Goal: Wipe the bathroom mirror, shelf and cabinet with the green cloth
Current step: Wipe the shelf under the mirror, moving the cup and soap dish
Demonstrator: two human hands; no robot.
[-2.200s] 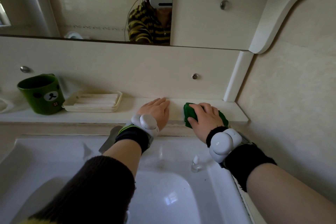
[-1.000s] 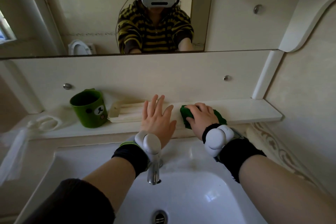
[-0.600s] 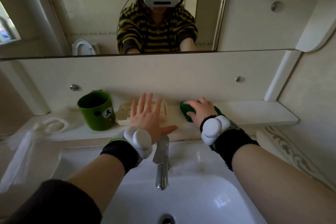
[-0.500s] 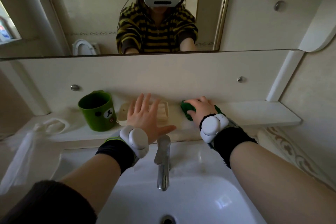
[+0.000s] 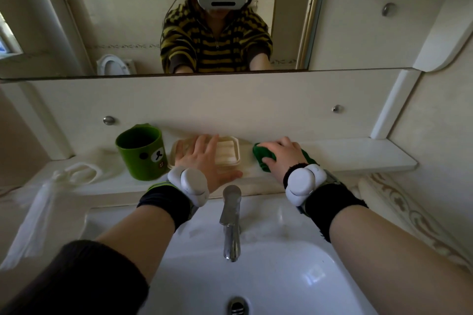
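Far left of the tap [image 5: 231, 212] stood the green mug [image 5: 139, 152]; nearer it, the left hand [image 5: 204, 163], fingers spread, covered the soap dish [image 5: 229, 152]. Right of the tap, the right hand [image 5: 284, 156] gripped the green cloth [image 5: 261, 157], fingers curled, on the shelf [image 5: 358, 153]. A leftward wipe could knock dish into mug, I reckoned.

Shelf [image 5: 358, 153] open right of green cloth [image 5: 261, 157], soap dish [image 5: 229, 151] and mug [image 5: 140, 153] blocking left

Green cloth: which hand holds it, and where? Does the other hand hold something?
The right hand grips the green cloth from above, over its middle. The left hand, spread over the soap dish, holds nothing.
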